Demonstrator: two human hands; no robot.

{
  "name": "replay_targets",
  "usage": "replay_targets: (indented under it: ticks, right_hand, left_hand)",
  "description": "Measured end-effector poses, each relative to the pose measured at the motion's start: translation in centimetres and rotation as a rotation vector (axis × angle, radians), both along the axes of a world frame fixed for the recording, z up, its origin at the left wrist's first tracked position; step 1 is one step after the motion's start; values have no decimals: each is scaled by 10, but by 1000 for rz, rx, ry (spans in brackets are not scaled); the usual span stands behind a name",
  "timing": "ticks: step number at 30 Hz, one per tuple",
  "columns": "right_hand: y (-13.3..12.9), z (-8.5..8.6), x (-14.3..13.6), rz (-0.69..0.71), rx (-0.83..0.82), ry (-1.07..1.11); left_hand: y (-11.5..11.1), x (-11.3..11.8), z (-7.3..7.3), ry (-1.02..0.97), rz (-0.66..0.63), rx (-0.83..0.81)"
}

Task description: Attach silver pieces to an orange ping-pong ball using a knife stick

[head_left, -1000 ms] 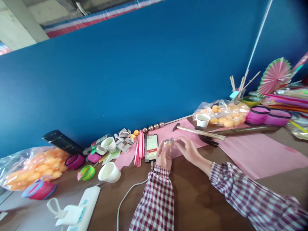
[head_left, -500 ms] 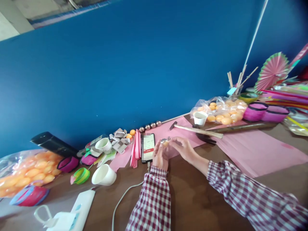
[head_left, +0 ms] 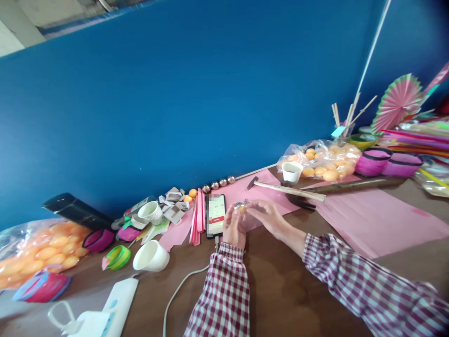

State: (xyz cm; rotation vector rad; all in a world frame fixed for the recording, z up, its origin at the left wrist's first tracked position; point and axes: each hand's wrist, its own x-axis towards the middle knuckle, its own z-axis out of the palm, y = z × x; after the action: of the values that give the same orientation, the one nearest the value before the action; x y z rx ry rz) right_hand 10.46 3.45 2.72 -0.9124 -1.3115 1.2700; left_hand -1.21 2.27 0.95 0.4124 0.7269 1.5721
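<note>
Between my two hands is an orange ball partly covered in silver foil [head_left: 241,206], small and half hidden by fingers. My left hand [head_left: 234,229] is closed round it from below and the left. At its right side the thumb and fingers of my right hand [head_left: 268,216] pinch the edge of the foil. Just left of my left hand lies a phone [head_left: 216,213] with a lit screen, plugged into a white cable [head_left: 184,283]. Behind the phone, several shiny silver balls [head_left: 223,183] sit in a row along the wall.
A hammer [head_left: 287,189] lies on pink paper [head_left: 382,222] to the right. Bags of orange balls [head_left: 329,161] stand at both sides. White cups [head_left: 150,256], small grey pieces [head_left: 174,206] and a power strip [head_left: 117,299] are on the left. A blue wall [head_left: 210,93] closes off the back.
Both hands stay at nearly the same spot on the foil-covered ball, with only slight finger movement. The view has shifted very slightly.
</note>
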Motion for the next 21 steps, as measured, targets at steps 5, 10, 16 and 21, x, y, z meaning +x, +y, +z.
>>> replay_targets:
  ticks: [5,10,16,21]
  right_hand:
    - [1,-1,0,-22,15,-29]
    - [2,-2,0,2,-5,-18]
    - [3,-4,1,72,27,40]
    - [4,-6,1,91,27,31]
  left_hand:
    - [0,2,1,-1,2,5]
    - [-1,2,1,20,-40,20]
    - [-1,4,3,35,-31,49]
    - [0,5,1,62,-28,59]
